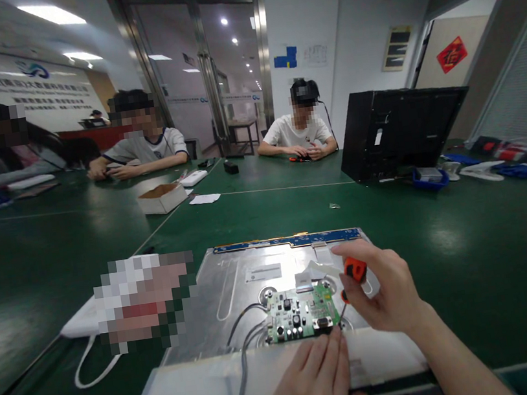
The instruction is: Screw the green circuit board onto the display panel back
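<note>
My right hand (388,284) is closed on a screwdriver (355,269) with an orange and black handle, tilted so its shaft slants down to the lower right corner of a green circuit board (303,309). My left hand (308,374) lies with fingers stretched out and together, fingertips at that same corner near the screwdriver's tip. The board sits on the metal back of a display panel (228,294). A narrow blue circuit strip (270,244) runs along the panel's far edge, and white translucent film (196,383) covers its near edge. Grey cables (245,357) leave the board's left side.
Left of the panel lies a white device (84,314) with a cord, partly blurred out. A black monitor (401,132) stands at the back right, with blue gloves (524,170) beside it. Farther off are an open cardboard box (162,200) and several seated people across the green table (54,246).
</note>
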Motion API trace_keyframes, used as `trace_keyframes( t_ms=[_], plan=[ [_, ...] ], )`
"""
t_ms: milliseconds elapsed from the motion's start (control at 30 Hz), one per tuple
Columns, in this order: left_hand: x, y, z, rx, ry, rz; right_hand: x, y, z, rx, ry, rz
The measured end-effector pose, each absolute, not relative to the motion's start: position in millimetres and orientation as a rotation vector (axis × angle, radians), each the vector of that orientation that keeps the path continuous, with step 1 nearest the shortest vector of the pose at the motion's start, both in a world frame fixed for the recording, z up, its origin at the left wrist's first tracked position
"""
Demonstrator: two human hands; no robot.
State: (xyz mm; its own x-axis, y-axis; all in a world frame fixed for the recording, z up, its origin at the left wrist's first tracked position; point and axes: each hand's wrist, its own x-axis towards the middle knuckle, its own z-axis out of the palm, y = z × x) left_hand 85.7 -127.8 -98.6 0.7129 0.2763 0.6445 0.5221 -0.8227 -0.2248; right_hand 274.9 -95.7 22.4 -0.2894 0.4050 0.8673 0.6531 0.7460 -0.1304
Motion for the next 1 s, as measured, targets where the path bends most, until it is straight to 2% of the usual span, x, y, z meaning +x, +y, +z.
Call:
trace_keyframes(
  t_ms=[567,1000],
  plan=[
    [87,-127,-97,-2.516,-0.608,-0.921,277,-97,27,-0.738,-1.981,-0.146],
    [87,-127,-98,-2.547,-0.618,-0.887,277,-94,17,-0.807,-1.91,-0.291]
  ],
)
